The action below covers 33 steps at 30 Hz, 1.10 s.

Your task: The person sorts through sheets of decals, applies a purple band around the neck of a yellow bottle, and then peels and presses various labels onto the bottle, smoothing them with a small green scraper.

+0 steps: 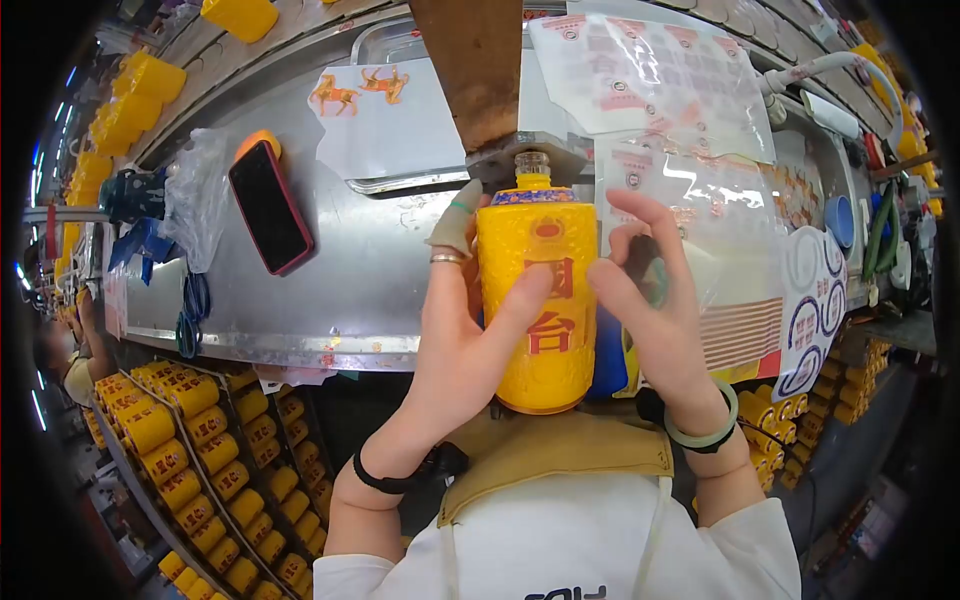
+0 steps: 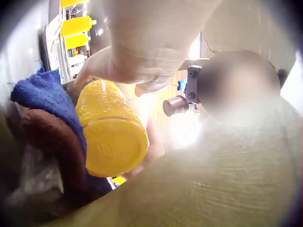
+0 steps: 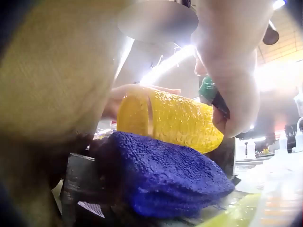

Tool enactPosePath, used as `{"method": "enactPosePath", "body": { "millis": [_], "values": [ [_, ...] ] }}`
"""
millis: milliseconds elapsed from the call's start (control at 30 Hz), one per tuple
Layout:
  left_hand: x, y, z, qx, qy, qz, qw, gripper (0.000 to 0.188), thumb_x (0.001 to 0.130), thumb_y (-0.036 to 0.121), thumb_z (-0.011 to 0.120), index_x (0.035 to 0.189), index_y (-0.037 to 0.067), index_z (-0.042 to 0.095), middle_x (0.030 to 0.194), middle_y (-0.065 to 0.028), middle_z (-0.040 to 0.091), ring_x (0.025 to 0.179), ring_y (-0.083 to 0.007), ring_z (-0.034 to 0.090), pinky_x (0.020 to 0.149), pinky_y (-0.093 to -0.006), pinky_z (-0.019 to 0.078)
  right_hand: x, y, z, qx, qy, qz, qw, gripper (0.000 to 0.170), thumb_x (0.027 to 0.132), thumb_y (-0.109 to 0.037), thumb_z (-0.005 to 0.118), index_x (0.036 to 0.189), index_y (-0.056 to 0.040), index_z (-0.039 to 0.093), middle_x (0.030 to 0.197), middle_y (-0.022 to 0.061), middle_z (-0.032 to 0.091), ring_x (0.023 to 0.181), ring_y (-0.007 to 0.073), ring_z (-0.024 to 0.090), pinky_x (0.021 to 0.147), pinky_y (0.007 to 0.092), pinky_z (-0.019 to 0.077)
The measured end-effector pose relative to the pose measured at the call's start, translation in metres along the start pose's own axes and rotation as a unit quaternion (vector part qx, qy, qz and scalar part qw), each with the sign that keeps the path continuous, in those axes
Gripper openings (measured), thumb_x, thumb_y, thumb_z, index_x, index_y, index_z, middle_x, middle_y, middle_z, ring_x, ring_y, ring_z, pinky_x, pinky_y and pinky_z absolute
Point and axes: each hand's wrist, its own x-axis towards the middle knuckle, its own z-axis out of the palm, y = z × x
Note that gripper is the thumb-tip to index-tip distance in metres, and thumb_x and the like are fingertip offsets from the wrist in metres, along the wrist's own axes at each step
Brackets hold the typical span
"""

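Note:
In the head view a yellow bottle (image 1: 540, 300) with red characters and a clear glass neck lies with its neck pointing away from the person. My left hand (image 1: 460, 350) grips its left side, thumb across the front; the index finger wears a pale finger cot (image 1: 456, 220). Beside the bottle's right side is my right hand (image 1: 660, 310), fingers loosely bent and thumb tip right at the bottle's edge. Something green and dark (image 3: 208, 90) shows among the right fingers. A blue cloth (image 3: 170, 175) lies under the bottle.
Past the bottle's neck stands a brown upright (image 1: 468, 70) with a metal block. Sticker sheets (image 1: 650, 80) cover the right side of the metal table (image 1: 340, 310). A phone (image 1: 270, 207) and a plastic bag (image 1: 200, 190) lie left. Racks of yellow bottles (image 1: 200, 430) stand below.

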Motion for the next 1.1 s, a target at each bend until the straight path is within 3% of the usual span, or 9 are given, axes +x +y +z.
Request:
{"method": "enactPosePath", "body": {
  "millis": [233, 433, 533, 600, 633, 767, 900, 1000, 1100],
  "values": [
    [0.006, -0.001, 0.003, -0.084, -0.004, -0.055, 0.995, 0.065, 0.105, 0.008, 0.054, 0.16, 0.002, 0.02, 0.15, -0.0148, 0.044, 0.136, -0.0207, 0.048, 0.113, -0.0365, 0.041, 0.009, 0.002, 0.011, 0.003, -0.023, 0.005, 1.0, 0.055, 0.091, -0.01, 0.075, 0.139, -0.0017, 0.049, 0.119, 0.0082, 0.059, 0.109, 0.0156, 0.055, 0.1, 0.0301, 0.0427],
    [0.004, -0.005, 0.0, -0.118, -0.013, -0.061, 0.991, 0.065, 0.106, 0.007, 0.052, 0.161, 0.001, 0.018, 0.157, -0.0153, 0.034, 0.144, -0.0221, 0.038, 0.118, -0.0386, 0.0348, 0.008, 0.004, 0.012, 0.047, -0.021, 0.02, 0.998, 0.054, 0.091, -0.01, 0.075, 0.139, -0.0022, 0.05, 0.116, 0.0055, 0.059, 0.107, 0.0139, 0.054, 0.098, 0.0291, 0.0426],
    [0.002, -0.018, -0.008, -0.046, 0.007, 0.026, 0.999, 0.067, 0.106, 0.016, 0.053, 0.161, 0.0, 0.017, 0.158, -0.0175, 0.032, 0.145, -0.0266, 0.038, 0.119, -0.0421, 0.0334, 0.006, 0.004, 0.006, 0.05, -0.037, 0.037, 0.997, 0.051, 0.094, -0.013, 0.072, 0.139, -0.0036, 0.051, 0.107, 0.0014, 0.054, 0.1, 0.0108, 0.049, 0.094, 0.0261, 0.0405],
    [0.004, -0.025, -0.023, 0.178, -0.027, 0.274, 0.945, 0.075, 0.106, 0.033, 0.057, 0.159, -0.004, 0.018, 0.157, -0.0198, 0.033, 0.144, -0.0312, 0.039, 0.119, -0.0466, 0.034, 0.007, 0.003, 0.005, 0.073, -0.036, 0.048, 0.996, 0.049, 0.096, -0.014, 0.07, 0.14, -0.0042, 0.051, 0.104, -0.0001, 0.051, 0.098, 0.0099, 0.047, 0.093, 0.0247, 0.0391],
    [0.001, -0.029, -0.021, 0.187, -0.008, 0.264, 0.946, 0.075, 0.099, 0.053, 0.061, 0.15, 0.001, 0.043, 0.153, -0.0222, 0.038, 0.141, -0.0377, 0.042, 0.116, -0.0506, 0.0373, 0.006, 0.003, 0.005, 0.095, -0.034, 0.06, 0.993, 0.047, 0.098, -0.015, 0.068, 0.14, -0.0048, 0.051, 0.1, -0.0016, 0.048, 0.096, 0.0089, 0.045, 0.092, 0.0234, 0.0376],
    [0.004, -0.014, -0.032, 0.413, -0.07, 0.29, 0.861, 0.057, 0.086, 0.061, 0.068, 0.114, 0.013, 0.077, 0.147, -0.0227, 0.047, 0.131, -0.0457, 0.047, 0.107, -0.0519, 0.0445, 0.006, 0.002, 0.009, 0.102, -0.028, 0.057, 0.993, 0.043, 0.102, -0.015, 0.063, 0.141, -0.0047, 0.05, 0.1, -0.0022, 0.048, 0.097, 0.0087, 0.044, 0.093, 0.023, 0.0369],
    [0.005, -0.016, -0.037, 0.349, -0.056, 0.264, 0.897, 0.055, 0.086, 0.057, 0.071, 0.117, 0.012, 0.077, 0.145, -0.0215, 0.05, 0.127, -0.0455, 0.052, 0.104, -0.0515, 0.0475, 0.006, 0.002, 0.009, 0.103, -0.025, 0.06, 0.993, 0.039, 0.103, -0.015, 0.061, 0.14, -0.0046, 0.051, 0.1, -0.0021, 0.047, 0.097, 0.0087, 0.044, 0.093, 0.0227, 0.0367],
    [0.005, -0.024, -0.047, 0.328, -0.102, 0.298, 0.891, 0.07, 0.091, 0.053, 0.071, 0.118, -0.012, 0.069, 0.149, -0.0256, 0.044, 0.14, -0.0423, 0.046, 0.116, -0.0507, 0.0404, 0.006, 0.007, 0.007, 0.092, -0.03, 0.055, 0.994, 0.042, 0.105, -0.022, 0.058, 0.142, -0.0061, 0.049, 0.104, -0.0015, 0.049, 0.095, 0.0067, 0.047, 0.086, 0.021, 0.0382],
    [0.003, -0.019, -0.041, 0.324, -0.049, 0.27, 0.905, 0.051, 0.084, 0.054, 0.074, 0.115, 0.014, 0.077, 0.146, -0.0208, 0.051, 0.127, -0.0449, 0.052, 0.105, -0.05, 0.0483, 0.006, 0.005, 0.01, 0.096, -0.029, 0.054, 0.993, 0.042, 0.105, -0.022, 0.058, 0.143, -0.0061, 0.049, 0.105, -0.0013, 0.049, 0.096, 0.0066, 0.047, 0.086, 0.0213, 0.0383]
  ]
}}
